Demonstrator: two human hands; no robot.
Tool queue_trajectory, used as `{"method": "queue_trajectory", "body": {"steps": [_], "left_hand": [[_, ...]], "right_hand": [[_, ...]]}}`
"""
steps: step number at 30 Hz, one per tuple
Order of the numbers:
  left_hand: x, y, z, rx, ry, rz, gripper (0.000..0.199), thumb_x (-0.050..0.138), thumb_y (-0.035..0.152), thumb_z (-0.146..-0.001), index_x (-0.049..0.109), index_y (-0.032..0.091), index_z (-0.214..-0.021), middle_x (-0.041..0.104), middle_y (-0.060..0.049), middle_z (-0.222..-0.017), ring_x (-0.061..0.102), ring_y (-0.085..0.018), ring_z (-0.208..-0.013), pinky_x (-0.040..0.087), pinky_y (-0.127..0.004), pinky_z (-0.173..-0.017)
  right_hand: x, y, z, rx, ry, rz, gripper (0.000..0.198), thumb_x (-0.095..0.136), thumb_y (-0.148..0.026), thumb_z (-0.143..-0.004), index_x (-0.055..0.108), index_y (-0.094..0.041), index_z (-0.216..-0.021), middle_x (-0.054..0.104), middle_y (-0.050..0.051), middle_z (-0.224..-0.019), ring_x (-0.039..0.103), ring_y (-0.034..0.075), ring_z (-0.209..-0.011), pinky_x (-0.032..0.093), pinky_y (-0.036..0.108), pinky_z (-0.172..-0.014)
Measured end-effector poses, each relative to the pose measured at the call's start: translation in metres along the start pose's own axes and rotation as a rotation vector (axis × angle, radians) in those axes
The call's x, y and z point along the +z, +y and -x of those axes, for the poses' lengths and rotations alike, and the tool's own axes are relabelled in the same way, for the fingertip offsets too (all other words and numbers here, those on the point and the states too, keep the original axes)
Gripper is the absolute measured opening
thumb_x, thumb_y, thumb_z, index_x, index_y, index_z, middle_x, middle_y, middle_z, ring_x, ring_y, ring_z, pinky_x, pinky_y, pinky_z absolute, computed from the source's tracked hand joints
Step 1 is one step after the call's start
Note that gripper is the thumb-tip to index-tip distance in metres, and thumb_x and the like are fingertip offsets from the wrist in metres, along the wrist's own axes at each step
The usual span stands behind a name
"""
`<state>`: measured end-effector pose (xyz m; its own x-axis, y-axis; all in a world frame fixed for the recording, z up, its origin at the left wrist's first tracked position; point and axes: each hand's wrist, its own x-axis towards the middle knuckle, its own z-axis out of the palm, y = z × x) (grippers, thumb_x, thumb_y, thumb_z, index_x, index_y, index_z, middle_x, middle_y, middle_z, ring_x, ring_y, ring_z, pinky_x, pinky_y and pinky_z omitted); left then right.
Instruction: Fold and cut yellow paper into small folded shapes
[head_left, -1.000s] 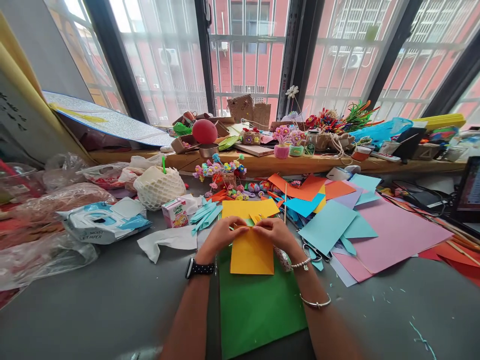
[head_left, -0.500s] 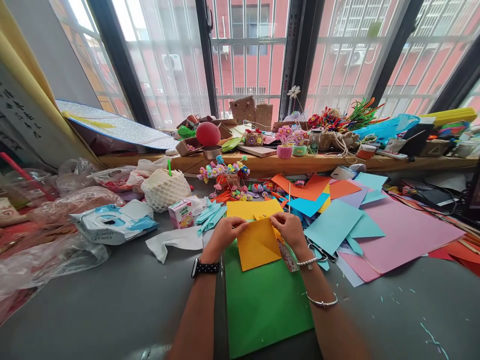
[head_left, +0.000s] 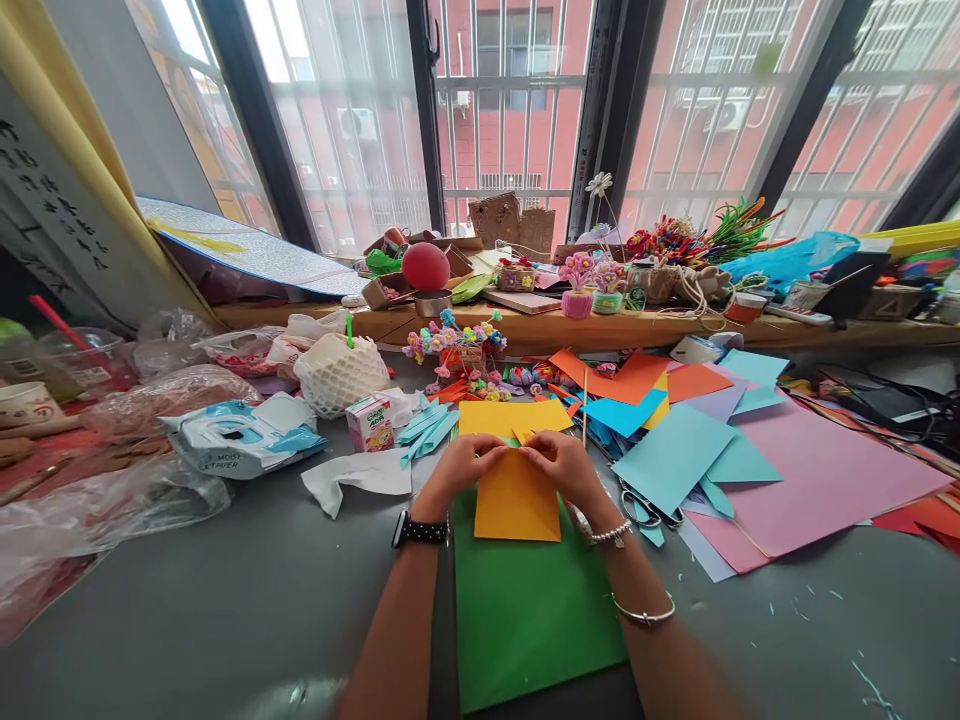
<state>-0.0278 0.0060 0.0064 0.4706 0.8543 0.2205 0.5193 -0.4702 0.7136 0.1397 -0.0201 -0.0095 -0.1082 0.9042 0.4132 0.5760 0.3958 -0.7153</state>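
Note:
A yellow-orange sheet of paper (head_left: 517,505) is pinched at its top edge by both hands, over a green sheet (head_left: 536,610). My left hand (head_left: 469,468) grips the upper left part, thumb and fingers together. Close beside it, my right hand (head_left: 562,465) pinches the same edge, its thumb near the other thumb. Just beyond the hands lies another yellow sheet (head_left: 514,416), with small yellow pieces around its near edge. The fingertips partly cover the held edge.
To the right lie light-blue paper (head_left: 675,455), a large pink sheet (head_left: 817,490) and scissors (head_left: 645,510). At left are a wet-wipe pack (head_left: 240,440), a small box (head_left: 370,424) and a white tissue (head_left: 360,478). Craft flowers (head_left: 457,345) stand behind, before a cluttered wooden sill (head_left: 322,325).
My right hand has moved left along the top edge, closer to my left hand. The held sheet now lies squarer to me. The view has shifted slightly.

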Motion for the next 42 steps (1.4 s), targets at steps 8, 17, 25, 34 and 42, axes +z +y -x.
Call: {"method": "queue_trajectory", "body": {"steps": [8, 17, 25, 34, 42], "left_hand": [[-0.016, -0.011, 0.004, -0.044, 0.080, 0.004, 0.029, 0.043, 0.036, -0.073, 0.063, 0.014, -0.071, 0.064, -0.004, -0.067, 0.056, -0.013, -0.057, 0.042, -0.022, -0.055], [-0.002, -0.004, 0.000, 0.000, 0.143, 0.073, 0.028, 0.048, 0.039, -0.072, 0.063, 0.017, -0.083, 0.065, -0.005, -0.088, 0.058, -0.015, -0.075, 0.044, -0.023, -0.063], [-0.004, -0.004, 0.001, -0.005, 0.072, -0.031, 0.029, 0.047, 0.038, -0.071, 0.064, 0.016, -0.072, 0.065, -0.003, -0.071, 0.055, -0.014, -0.065, 0.038, -0.021, -0.057], [-0.012, -0.007, 0.003, -0.038, 0.072, -0.042, 0.030, 0.046, 0.038, -0.071, 0.064, 0.014, -0.072, 0.065, -0.004, -0.072, 0.055, -0.015, -0.065, 0.038, -0.022, -0.056], [-0.005, -0.002, 0.003, 0.001, -0.037, 0.035, 0.031, 0.045, 0.038, -0.072, 0.064, 0.014, -0.073, 0.065, -0.004, -0.072, 0.054, -0.014, -0.066, 0.038, -0.021, -0.056]], "right_hand": [[-0.008, 0.007, -0.001, 0.076, 0.040, -0.024, 0.014, 0.052, -0.027, -0.071, 0.061, -0.016, -0.068, 0.065, 0.006, -0.073, 0.058, 0.016, -0.067, 0.045, 0.026, -0.062], [-0.008, 0.004, 0.001, 0.076, -0.009, -0.102, 0.016, 0.052, -0.027, -0.071, 0.062, -0.015, -0.070, 0.065, 0.006, -0.074, 0.059, 0.016, -0.069, 0.045, 0.024, -0.063], [-0.014, 0.006, 0.000, 0.099, 0.025, -0.009, 0.017, 0.052, -0.029, -0.070, 0.063, -0.016, -0.067, 0.066, 0.006, -0.069, 0.058, 0.016, -0.062, 0.043, 0.024, -0.056], [-0.016, 0.020, 0.000, 0.182, 0.186, 0.226, 0.017, 0.048, -0.024, -0.070, 0.061, -0.016, -0.064, 0.064, 0.007, -0.067, 0.057, 0.018, -0.061, 0.041, 0.027, -0.057], [-0.007, 0.007, 0.000, 0.058, 0.049, -0.055, 0.021, 0.049, -0.031, -0.074, 0.062, -0.015, -0.072, 0.064, 0.006, -0.073, 0.058, 0.016, -0.066, 0.042, 0.024, -0.058]]}}
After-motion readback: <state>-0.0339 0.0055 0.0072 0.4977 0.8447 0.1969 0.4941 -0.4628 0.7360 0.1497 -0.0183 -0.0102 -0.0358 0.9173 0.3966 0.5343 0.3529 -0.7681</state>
